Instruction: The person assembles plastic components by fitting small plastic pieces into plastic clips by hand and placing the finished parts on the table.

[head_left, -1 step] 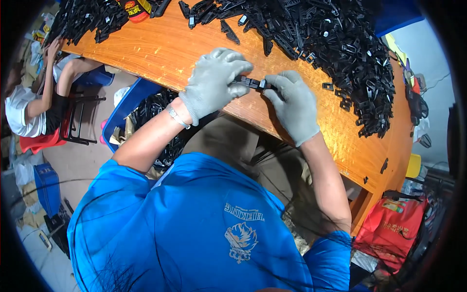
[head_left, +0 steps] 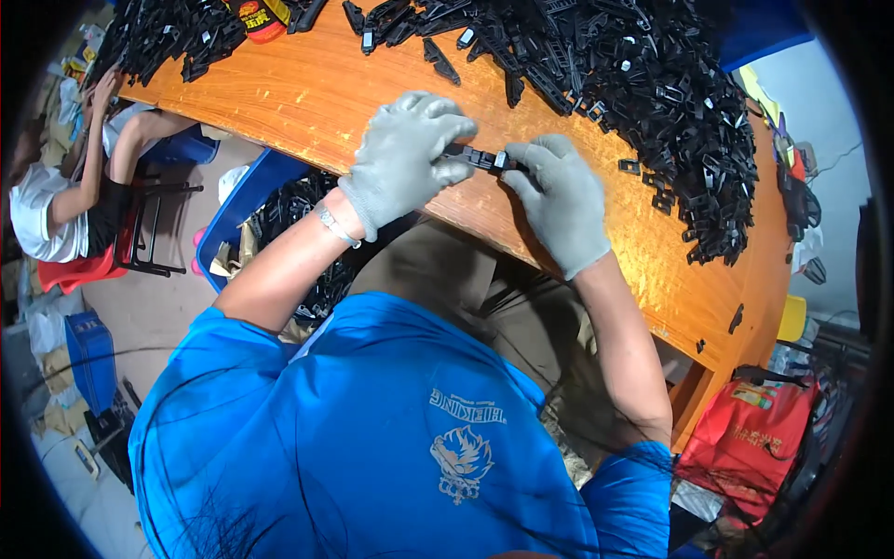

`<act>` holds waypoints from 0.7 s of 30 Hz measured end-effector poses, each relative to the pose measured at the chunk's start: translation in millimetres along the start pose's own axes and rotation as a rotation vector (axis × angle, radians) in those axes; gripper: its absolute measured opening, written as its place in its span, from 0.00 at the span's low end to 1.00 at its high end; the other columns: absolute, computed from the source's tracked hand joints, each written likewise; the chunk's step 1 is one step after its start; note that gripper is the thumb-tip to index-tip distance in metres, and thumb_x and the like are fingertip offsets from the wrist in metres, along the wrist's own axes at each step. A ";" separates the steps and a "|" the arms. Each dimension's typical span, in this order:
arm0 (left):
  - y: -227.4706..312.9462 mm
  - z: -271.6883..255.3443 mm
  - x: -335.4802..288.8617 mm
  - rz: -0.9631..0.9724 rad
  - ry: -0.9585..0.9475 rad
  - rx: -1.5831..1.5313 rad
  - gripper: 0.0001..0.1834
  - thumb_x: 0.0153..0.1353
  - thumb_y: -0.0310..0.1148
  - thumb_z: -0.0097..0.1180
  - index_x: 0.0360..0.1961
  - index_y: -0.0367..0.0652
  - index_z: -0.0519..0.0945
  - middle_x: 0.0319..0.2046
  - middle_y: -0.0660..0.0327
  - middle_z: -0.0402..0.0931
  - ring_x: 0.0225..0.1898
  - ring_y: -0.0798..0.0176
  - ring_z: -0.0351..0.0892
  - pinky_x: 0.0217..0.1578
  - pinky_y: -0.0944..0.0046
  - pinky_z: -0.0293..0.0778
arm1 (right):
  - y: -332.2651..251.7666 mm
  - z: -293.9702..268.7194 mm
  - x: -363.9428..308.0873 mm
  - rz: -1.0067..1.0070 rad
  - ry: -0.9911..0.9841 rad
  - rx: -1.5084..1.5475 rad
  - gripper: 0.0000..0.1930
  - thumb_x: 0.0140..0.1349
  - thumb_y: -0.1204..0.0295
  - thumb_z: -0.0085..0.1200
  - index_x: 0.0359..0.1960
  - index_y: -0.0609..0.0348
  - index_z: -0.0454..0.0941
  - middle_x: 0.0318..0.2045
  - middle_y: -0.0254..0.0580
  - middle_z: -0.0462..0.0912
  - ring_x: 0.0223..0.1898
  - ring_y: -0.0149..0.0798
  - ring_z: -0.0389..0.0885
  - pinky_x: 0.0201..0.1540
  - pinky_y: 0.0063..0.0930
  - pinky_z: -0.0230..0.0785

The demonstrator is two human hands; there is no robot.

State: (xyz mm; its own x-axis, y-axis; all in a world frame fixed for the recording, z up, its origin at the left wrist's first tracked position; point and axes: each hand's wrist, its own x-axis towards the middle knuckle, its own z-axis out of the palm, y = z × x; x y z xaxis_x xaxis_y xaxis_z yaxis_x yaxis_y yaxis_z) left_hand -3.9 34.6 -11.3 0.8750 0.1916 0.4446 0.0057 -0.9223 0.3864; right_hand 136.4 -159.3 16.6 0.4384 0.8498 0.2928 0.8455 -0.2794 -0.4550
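My left hand (head_left: pixel 410 154), in a grey knitted glove, pinches one end of a small black plastic part (head_left: pixel 482 158) between thumb and fingers. At the other end of this part, the thumb and fingertips of my right hand (head_left: pixel 562 200), gloved the same way, close on it. Both hands hold it just above the near edge of the wooden table (head_left: pixel 326 102). A pale patch shows on the part's right end. Its left end is hidden by my left fingers.
A large heap of black plastic parts (head_left: pixel 643 102) covers the table's far right. More black parts (head_left: pixel 168 42) lie far left, beside a red-and-yellow container (head_left: pixel 259 19). A blue bin (head_left: pixel 219 238) holds parts below the edge. Another person (head_left: pixel 60 200) sits at left. A red bag (head_left: pixel 750 443) stands lower right.
My left hand has shifted very slightly to the left. Both hands keep their grip on the black plastic part.
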 end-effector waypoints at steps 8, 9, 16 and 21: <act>-7.0 3.4 -6.7 -0.062 -0.025 0.028 0.13 0.59 0.41 0.72 0.42 0.50 0.90 0.41 0.60 0.83 0.47 0.49 0.80 0.48 0.49 0.76 | 10.5 18.7 13.3 -0.014 -0.094 0.016 0.09 0.65 0.65 0.67 0.45 0.45 0.90 0.40 0.40 0.84 0.41 0.49 0.87 0.41 0.46 0.80; -5.1 4.8 -8.8 -0.058 -0.031 0.019 0.13 0.59 0.41 0.72 0.42 0.50 0.90 0.41 0.60 0.83 0.47 0.49 0.80 0.48 0.49 0.76 | 8.7 22.2 13.1 -0.078 -0.104 -0.011 0.09 0.65 0.64 0.66 0.46 0.45 0.90 0.40 0.40 0.84 0.41 0.50 0.87 0.41 0.46 0.81; -18.6 -28.8 -15.7 -0.092 -0.099 0.029 0.12 0.60 0.37 0.72 0.44 0.46 0.90 0.41 0.58 0.83 0.47 0.47 0.80 0.48 0.49 0.76 | 1.0 23.7 27.1 -0.158 -0.138 -0.039 0.08 0.66 0.63 0.67 0.44 0.46 0.89 0.42 0.38 0.85 0.42 0.48 0.87 0.42 0.42 0.80; -60.1 -114.3 -56.4 -0.148 -0.373 -0.097 0.19 0.60 0.30 0.70 0.53 0.41 0.86 0.47 0.53 0.84 0.53 0.45 0.82 0.59 0.51 0.76 | 38.6 -39.9 -11.1 -0.027 0.069 -0.123 0.08 0.67 0.68 0.66 0.46 0.47 0.87 0.48 0.42 0.86 0.45 0.53 0.88 0.47 0.45 0.82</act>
State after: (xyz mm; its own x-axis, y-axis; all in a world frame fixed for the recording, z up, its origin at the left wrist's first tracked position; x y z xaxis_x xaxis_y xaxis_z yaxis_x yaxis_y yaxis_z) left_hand -109.0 117.6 32.7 0.9837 0.1688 0.0615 0.1149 -0.8544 0.5068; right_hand 176.3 -197.4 29.3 0.4313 0.8262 0.3624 0.8865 -0.3134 -0.3406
